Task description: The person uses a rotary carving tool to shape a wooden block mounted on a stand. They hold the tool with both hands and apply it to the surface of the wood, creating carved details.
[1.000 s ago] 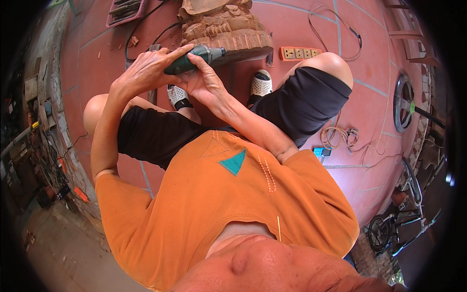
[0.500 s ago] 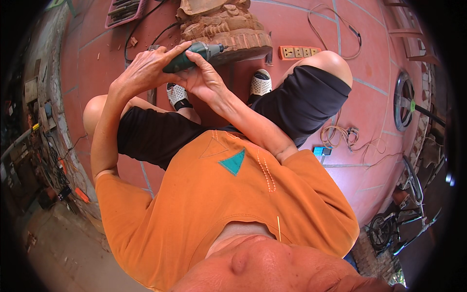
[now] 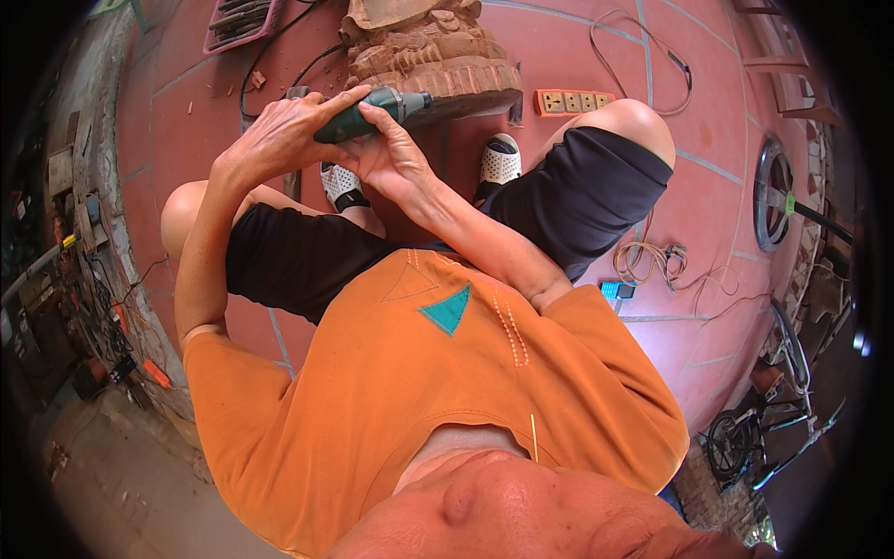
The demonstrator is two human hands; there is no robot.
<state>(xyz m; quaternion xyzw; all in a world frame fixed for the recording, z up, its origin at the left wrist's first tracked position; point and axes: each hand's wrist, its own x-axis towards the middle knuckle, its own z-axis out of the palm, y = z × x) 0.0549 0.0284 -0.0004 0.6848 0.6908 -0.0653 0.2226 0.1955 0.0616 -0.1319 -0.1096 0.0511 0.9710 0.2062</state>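
A dark green rotary tool (image 3: 356, 121) with a grey nose lies across both my hands, its tip pointing right. My left hand (image 3: 287, 129) is closed around its rear part. Beneath the body, my right hand (image 3: 396, 160) supports it, thumb against its side and fingers partly hidden. Just beyond the tool stands a brown carved wooden piece (image 3: 428, 58) with a ridged, rounded base. The nose sits close in front of that base; whether it touches I cannot tell. A black cable (image 3: 312, 63) runs on the floor behind my left hand.
A pink basket of carving tools (image 3: 240, 20) is at the far left. An orange power strip (image 3: 573, 102) lies right of the carving, with a looped cord (image 3: 596, 42) behind. On the right are a phone (image 3: 616, 291), coiled cable (image 3: 650, 261) and a wheel-like ring (image 3: 772, 196).
The tool and both hands have shifted very slightly, and my grip looks the same. Nothing else has visibly moved.
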